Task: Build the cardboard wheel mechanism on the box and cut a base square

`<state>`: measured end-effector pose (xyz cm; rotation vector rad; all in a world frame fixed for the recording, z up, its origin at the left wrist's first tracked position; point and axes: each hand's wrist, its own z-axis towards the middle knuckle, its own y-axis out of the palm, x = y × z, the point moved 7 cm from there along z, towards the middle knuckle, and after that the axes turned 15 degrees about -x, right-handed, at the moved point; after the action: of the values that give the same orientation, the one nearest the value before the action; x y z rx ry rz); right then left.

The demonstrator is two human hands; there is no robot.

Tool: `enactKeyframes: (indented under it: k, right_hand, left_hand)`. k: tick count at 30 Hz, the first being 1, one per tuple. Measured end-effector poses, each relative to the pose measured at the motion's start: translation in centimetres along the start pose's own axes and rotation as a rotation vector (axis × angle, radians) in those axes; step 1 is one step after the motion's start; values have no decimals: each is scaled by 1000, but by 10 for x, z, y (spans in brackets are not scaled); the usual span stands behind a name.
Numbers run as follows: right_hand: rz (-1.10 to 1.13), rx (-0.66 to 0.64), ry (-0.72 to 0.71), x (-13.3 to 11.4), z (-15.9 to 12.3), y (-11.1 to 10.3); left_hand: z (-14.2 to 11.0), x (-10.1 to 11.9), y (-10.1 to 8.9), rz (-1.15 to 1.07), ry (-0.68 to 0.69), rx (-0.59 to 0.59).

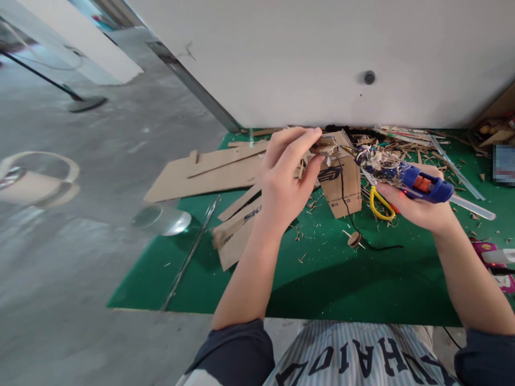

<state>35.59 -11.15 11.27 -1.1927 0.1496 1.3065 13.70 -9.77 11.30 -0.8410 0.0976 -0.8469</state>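
Note:
My right hand [420, 203] is wrapped round a blue hot glue gun [428, 185], its front covered in stringy glue and debris. A clear glue stick [477, 208] sticks out of its back end. Between the thumb and fingers of my left hand [285, 171] is a small brown cardboard piece [325, 143], partly hidden by the fingers. The gun's nozzle points left, close to that piece. From there a dark cord [343, 187] hangs down to a small cardboard wheel [354, 239] with thin sticks. Yellow-handled scissors [380, 205] lie under the glue gun.
Cardboard sheets [217, 169] and a printed flap [237, 230] lie on the green table [322, 289]. A clear rod [191, 254] and a clear cup [161, 220] are at the left. Scraps, glue sticks [456, 169] and a box [493, 123] are at the right, against a white wall.

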Motion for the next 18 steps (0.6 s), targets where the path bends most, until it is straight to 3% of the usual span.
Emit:
enactKeyframes:
  k: [18]
  right_hand:
    - [-5, 28, 7, 1, -1, -3]
  left_hand:
    - [0, -1, 5, 37, -2, -39]
